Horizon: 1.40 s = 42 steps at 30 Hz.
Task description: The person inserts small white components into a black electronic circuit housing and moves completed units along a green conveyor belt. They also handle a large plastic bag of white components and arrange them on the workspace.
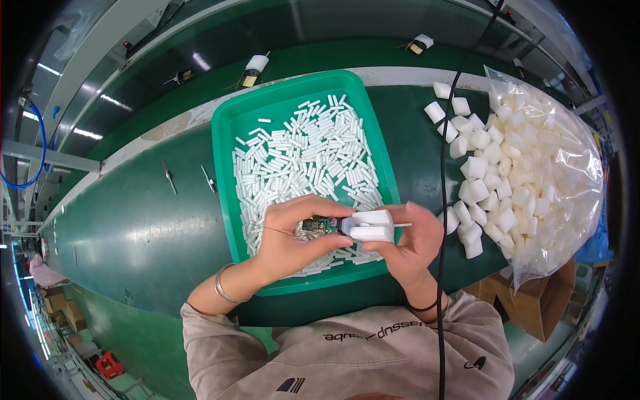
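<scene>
From here I see the left hand (pixel 281 235) grasping a green circuit-board module (pixel 319 225), the right hand (pixel 418 241) pinching the white slotted block (pixel 375 218) at its end, over a green plastic tray (pixel 267 112). Looks partly assembled; many short white rods (pixel 320 141) and white foam-like cylinders (pixel 475 168) lie loose.

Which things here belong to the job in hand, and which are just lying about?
Likely the job:
device, held by left hand and right hand
white sticks in green tray
white blocks in and beside clear bag

Likely just lying about:
red stool, lower left
brown boxes, far left
</scene>
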Each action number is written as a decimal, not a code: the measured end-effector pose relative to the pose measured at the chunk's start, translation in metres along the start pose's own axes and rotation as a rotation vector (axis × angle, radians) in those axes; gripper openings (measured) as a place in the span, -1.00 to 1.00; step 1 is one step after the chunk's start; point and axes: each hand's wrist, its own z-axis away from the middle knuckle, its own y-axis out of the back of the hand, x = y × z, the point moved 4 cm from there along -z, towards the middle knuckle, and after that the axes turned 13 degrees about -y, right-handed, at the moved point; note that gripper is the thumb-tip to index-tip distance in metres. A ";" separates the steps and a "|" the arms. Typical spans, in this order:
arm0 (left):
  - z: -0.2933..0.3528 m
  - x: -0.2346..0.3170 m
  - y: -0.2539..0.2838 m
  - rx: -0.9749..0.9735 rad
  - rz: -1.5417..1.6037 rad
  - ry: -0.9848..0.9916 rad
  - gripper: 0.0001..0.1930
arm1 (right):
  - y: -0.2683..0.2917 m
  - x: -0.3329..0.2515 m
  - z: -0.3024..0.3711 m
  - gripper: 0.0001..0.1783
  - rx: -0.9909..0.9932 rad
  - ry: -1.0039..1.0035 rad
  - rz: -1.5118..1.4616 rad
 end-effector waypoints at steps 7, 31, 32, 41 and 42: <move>-0.001 -0.004 -0.003 -0.127 0.003 0.143 -0.70 | -0.006 -0.010 -0.013 -0.61 -0.132 0.201 0.082; -0.017 -0.155 0.402 1.195 -1.759 0.596 -0.25 | -0.036 0.005 -0.024 -0.43 -0.500 0.015 0.738; -0.041 -0.155 0.378 0.955 -1.854 0.451 -0.23 | -0.036 0.012 -0.026 -0.41 -0.509 -0.026 0.763; -0.147 -0.192 0.275 -0.422 -1.807 0.313 -0.28 | -0.034 0.018 -0.019 -0.64 -0.521 -0.024 0.794; -0.148 -0.189 0.275 -0.412 -1.809 0.338 -0.39 | -0.034 0.019 -0.017 -0.67 -0.507 -0.020 0.789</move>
